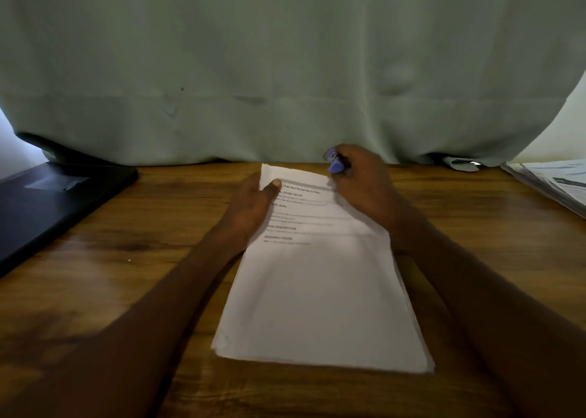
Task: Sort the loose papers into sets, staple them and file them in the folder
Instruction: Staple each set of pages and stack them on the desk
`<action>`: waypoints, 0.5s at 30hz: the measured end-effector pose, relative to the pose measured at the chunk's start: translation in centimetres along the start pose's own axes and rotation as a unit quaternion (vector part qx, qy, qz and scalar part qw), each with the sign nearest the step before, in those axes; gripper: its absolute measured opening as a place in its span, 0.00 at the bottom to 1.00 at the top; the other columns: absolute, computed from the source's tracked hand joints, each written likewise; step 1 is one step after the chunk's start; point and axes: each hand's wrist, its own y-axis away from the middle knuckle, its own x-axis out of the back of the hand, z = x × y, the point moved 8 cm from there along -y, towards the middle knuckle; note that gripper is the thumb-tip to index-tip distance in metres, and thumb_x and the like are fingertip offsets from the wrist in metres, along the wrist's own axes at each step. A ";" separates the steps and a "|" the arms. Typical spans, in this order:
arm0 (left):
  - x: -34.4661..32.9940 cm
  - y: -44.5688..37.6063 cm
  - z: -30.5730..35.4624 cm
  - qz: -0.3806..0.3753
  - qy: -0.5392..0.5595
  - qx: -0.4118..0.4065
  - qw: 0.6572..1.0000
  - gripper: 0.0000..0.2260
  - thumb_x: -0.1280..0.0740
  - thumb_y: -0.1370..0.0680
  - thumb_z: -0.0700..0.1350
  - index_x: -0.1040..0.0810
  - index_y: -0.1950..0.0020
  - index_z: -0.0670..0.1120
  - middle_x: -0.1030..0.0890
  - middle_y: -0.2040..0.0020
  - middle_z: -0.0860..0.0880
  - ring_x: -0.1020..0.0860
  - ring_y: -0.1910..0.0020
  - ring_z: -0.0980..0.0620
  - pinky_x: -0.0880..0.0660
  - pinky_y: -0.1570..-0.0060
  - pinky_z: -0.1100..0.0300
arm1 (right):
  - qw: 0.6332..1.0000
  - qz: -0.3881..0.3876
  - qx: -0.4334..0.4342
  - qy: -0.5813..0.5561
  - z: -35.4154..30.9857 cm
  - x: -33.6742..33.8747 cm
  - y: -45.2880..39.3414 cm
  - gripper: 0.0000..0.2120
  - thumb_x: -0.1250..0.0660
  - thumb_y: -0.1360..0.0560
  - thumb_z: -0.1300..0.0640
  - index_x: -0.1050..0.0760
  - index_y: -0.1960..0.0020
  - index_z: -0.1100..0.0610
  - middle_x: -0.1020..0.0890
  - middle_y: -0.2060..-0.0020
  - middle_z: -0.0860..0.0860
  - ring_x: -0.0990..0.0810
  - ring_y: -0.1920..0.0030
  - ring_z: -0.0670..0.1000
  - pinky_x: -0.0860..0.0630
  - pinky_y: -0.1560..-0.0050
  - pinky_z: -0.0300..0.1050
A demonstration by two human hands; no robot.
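A stack of white printed papers [320,291] lies lengthwise on the wooden table [126,259] in front of me. My left hand [253,205] pinches the stack's far left corner, thumb on top of the sheet. My right hand [364,183] grips a small purple stapler [334,162] just past the stack's far right corner. A dark folder [47,202] lies closed at the left side of the table.
A pale green curtain [285,69] hangs along the table's far edge. Another pile of printed papers [555,183] sits at the far right edge. A small white object [463,164] lies under the curtain's hem at the right.
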 end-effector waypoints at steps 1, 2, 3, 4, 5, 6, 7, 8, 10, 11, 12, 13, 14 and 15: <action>0.8 -0.2 0.0 0.026 0.030 0.000 0.999 0.11 0.36 0.15 0.47 0.22 0.34 0.44 0.15 0.41 0.45 0.16 0.43 0.44 0.21 0.38 0.39 | 0.998 0.053 -0.026 0.001 0.7 1.0 -0.1 0.13 0.30 0.25 0.64 0.19 0.41 0.57 0.16 0.46 0.54 0.19 0.46 0.54 0.24 0.42 0.46; 1.5 -0.3 0.1 0.045 0.066 -0.001 0.997 0.10 0.36 0.14 0.45 0.23 0.36 0.43 0.15 0.41 0.43 0.16 0.41 0.42 0.22 0.38 0.37 | 0.995 0.090 -0.053 -0.002 1.4 1.6 -0.2 0.11 0.30 0.24 0.61 0.20 0.41 0.57 0.16 0.47 0.54 0.19 0.47 0.54 0.25 0.44 0.45; 2.0 -0.5 0.2 0.058 0.094 -0.005 0.994 0.08 0.37 0.14 0.43 0.23 0.38 0.42 0.16 0.41 0.42 0.17 0.41 0.40 0.22 0.37 0.36 | 0.991 0.102 -0.079 -0.016 2.1 1.8 -0.2 0.09 0.29 0.22 0.58 0.20 0.42 0.57 0.16 0.48 0.53 0.19 0.49 0.53 0.26 0.47 0.43; 2.5 -0.7 0.4 0.068 0.105 -0.010 0.992 0.07 0.37 0.14 0.42 0.22 0.40 0.43 0.15 0.41 0.42 0.17 0.41 0.40 0.22 0.37 0.36 | 0.989 0.095 -0.104 -0.044 2.7 1.5 -0.3 0.09 0.29 0.22 0.54 0.21 0.44 0.56 0.17 0.51 0.52 0.19 0.52 0.51 0.27 0.51 0.42; 2.8 -0.8 0.5 0.073 0.107 -0.014 0.991 0.07 0.37 0.14 0.42 0.22 0.40 0.42 0.15 0.42 0.42 0.16 0.42 0.41 0.22 0.38 0.37 | 0.986 0.075 -0.128 -0.080 3.2 0.9 -0.2 0.10 0.28 0.22 0.50 0.21 0.47 0.55 0.17 0.54 0.49 0.20 0.56 0.48 0.28 0.56 0.39; 3.0 -0.8 0.6 0.073 0.108 -0.018 0.991 0.08 0.37 0.14 0.42 0.21 0.39 0.41 0.14 0.43 0.43 0.16 0.43 0.41 0.20 0.40 0.39 | 0.980 0.055 -0.151 -0.121 3.5 0.2 -0.1 0.10 0.27 0.23 0.48 0.22 0.50 0.54 0.19 0.58 0.46 0.21 0.60 0.44 0.29 0.61 0.36; 3.1 -0.9 0.7 0.069 0.115 -0.022 0.991 0.09 0.37 0.14 0.42 0.22 0.37 0.40 0.14 0.43 0.43 0.15 0.43 0.42 0.19 0.42 0.42 | 0.970 0.038 -0.173 -0.165 3.9 -0.5 0.1 0.10 0.25 0.23 0.49 0.23 0.52 0.52 0.19 0.59 0.44 0.20 0.62 0.43 0.29 0.64 0.33; 3.0 -0.9 0.8 0.062 0.127 -0.027 0.990 0.10 0.38 0.14 0.42 0.22 0.37 0.39 0.14 0.43 0.43 0.15 0.43 0.43 0.18 0.45 0.45 | 0.956 0.028 -0.197 -0.214 4.3 -1.1 0.3 0.09 0.24 0.24 0.51 0.23 0.52 0.53 0.19 0.58 0.45 0.19 0.62 0.42 0.28 0.64 0.31; 3.0 -0.8 1.0 0.054 0.143 -0.030 0.988 0.08 0.38 0.14 0.41 0.20 0.39 0.41 0.14 0.43 0.43 0.15 0.44 0.43 0.17 0.48 0.46 | 0.923 0.019 -0.245 -0.297 5.3 -1.9 0.7 0.07 0.25 0.24 0.57 0.21 0.49 0.56 0.16 0.55 0.49 0.16 0.60 0.44 0.23 0.64 0.35; 3.1 -0.8 1.1 0.054 0.145 -0.029 0.988 0.08 0.38 0.14 0.41 0.20 0.41 0.42 0.14 0.43 0.43 0.15 0.44 0.42 0.18 0.47 0.46 | 0.907 0.013 -0.260 -0.330 5.7 -2.1 0.8 0.05 0.26 0.23 0.59 0.21 0.50 0.57 0.15 0.56 0.50 0.15 0.62 0.46 0.22 0.66 0.36; 3.2 -0.8 1.1 0.056 0.145 -0.027 0.987 0.08 0.38 0.14 0.41 0.20 0.41 0.43 0.14 0.44 0.43 0.15 0.44 0.42 0.18 0.48 0.46 | 0.893 0.007 -0.272 -0.357 5.7 -2.1 0.9 0.02 0.27 0.22 0.61 0.20 0.51 0.57 0.14 0.58 0.50 0.15 0.65 0.45 0.22 0.69 0.36; 3.3 -0.8 1.1 0.057 0.148 -0.024 0.987 0.08 0.38 0.14 0.41 0.20 0.42 0.43 0.13 0.45 0.44 0.14 0.46 0.43 0.17 0.50 0.48 | 0.886 0.001 -0.278 -0.371 5.9 -2.2 0.9 0.02 0.28 0.22 0.61 0.20 0.52 0.56 0.14 0.61 0.49 0.15 0.67 0.44 0.22 0.70 0.36; 3.3 -0.8 1.1 0.057 0.152 -0.021 0.987 0.08 0.37 0.14 0.42 0.19 0.43 0.43 0.13 0.47 0.45 0.14 0.48 0.45 0.16 0.54 0.51 | 0.879 -0.005 -0.282 -0.385 5.8 -2.3 0.9 0.02 0.28 0.21 0.62 0.20 0.52 0.56 0.13 0.62 0.48 0.15 0.67 0.45 0.21 0.69 0.36; 3.4 -0.8 1.1 0.055 0.155 -0.018 0.986 0.07 0.37 0.14 0.42 0.19 0.43 0.43 0.12 0.49 0.47 0.13 0.50 0.47 0.16 0.57 0.54 | 0.871 -0.010 -0.285 -0.400 5.9 -2.3 0.9 0.01 0.29 0.21 0.62 0.19 0.51 0.57 0.13 0.60 0.49 0.14 0.65 0.46 0.20 0.66 0.39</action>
